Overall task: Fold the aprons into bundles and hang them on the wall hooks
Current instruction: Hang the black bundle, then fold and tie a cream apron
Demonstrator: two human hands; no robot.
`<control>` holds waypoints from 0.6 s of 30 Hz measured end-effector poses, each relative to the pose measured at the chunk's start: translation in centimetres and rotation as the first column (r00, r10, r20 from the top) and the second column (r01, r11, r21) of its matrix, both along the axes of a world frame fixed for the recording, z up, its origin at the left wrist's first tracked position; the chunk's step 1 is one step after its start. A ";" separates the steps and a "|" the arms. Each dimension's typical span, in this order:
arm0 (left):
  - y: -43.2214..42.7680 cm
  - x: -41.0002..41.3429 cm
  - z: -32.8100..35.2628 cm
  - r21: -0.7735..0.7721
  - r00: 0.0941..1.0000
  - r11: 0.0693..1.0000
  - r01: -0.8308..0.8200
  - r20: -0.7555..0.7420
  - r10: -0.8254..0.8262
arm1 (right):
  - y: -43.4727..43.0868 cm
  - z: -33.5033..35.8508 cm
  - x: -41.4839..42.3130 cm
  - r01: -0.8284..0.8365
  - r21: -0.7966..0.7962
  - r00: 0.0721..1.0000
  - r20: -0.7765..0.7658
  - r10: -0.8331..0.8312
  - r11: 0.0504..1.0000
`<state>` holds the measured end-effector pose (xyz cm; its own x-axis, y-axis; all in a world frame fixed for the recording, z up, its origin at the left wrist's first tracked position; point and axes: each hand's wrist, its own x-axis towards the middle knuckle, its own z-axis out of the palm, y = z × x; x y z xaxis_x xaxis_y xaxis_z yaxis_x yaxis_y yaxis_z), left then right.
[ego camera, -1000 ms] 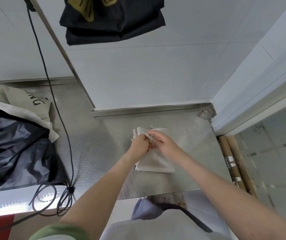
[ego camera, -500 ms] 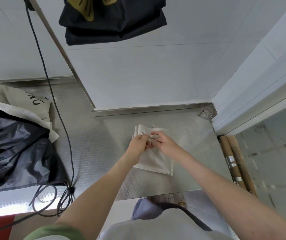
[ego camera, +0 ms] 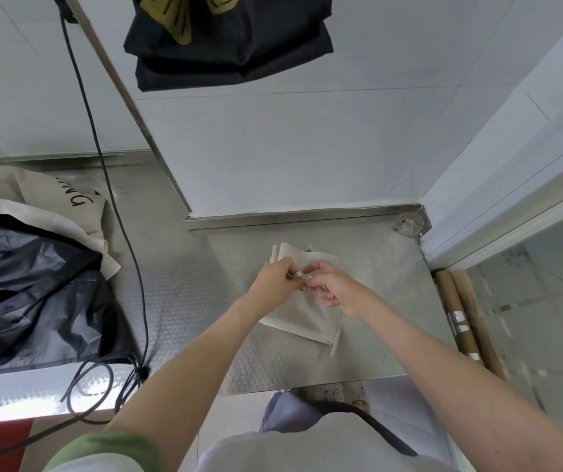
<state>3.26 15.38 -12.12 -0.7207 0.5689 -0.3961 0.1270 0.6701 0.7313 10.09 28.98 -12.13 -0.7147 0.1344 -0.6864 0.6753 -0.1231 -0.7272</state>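
A folded cream apron (ego camera: 302, 316) lies on the steel counter (ego camera: 368, 335) in front of me, its near edge lifted a little. My left hand (ego camera: 275, 282) and my right hand (ego camera: 336, 287) meet above the apron's middle, and both pinch its thin white strap (ego camera: 299, 274) between their fingertips. A loose strap end (ego camera: 336, 338) hangs past the apron's near right corner. A black folded apron (ego camera: 229, 42) with a gold print hangs on the white wall at the top; its hook is out of view.
More aprons, cream (ego camera: 35, 199) and black (ego camera: 28, 294), are heaped on the counter's left part. A black cable (ego camera: 116, 212) runs down the wall corner and coils at the counter's front edge. Cardboard tubes (ego camera: 464, 321) stand right of the counter.
The folded apron has turned and its near edge has risen off the counter. Both hands stayed together over it, working the strap, and a strap end now dangles at the near right corner.
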 end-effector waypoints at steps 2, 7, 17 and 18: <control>0.4 0.2 -0.2 -0.058 0.982 0.997 0.051 -0.178 -0.061 | 0.0 0.5 -0.2 0.022 -0.029 1.000 -0.020 -0.023 0.999; 0.8 1.6 -1.3 0.096 0.880 0.995 -0.029 -0.469 0.071 | 0.4 2.0 -0.7 0.063 -0.018 0.998 0.031 -0.062 0.998; 0.8 0.7 -2.5 -0.094 0.512 0.949 0.302 -0.824 -0.245 | 0.3 0.5 -0.9 0.035 -0.018 0.999 0.035 -0.034 0.999; 0.7 0.7 -2.4 -0.109 0.492 0.939 0.327 -0.829 -0.267 | 0.3 0.5 -1.0 0.053 -0.043 0.998 0.041 -0.051 0.998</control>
<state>3.93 16.11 -14.49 -0.4879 0.8129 0.3179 0.8718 0.4359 0.2234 9.13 29.25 -11.58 -0.6798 0.1396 -0.7200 0.6951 -0.1903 -0.6933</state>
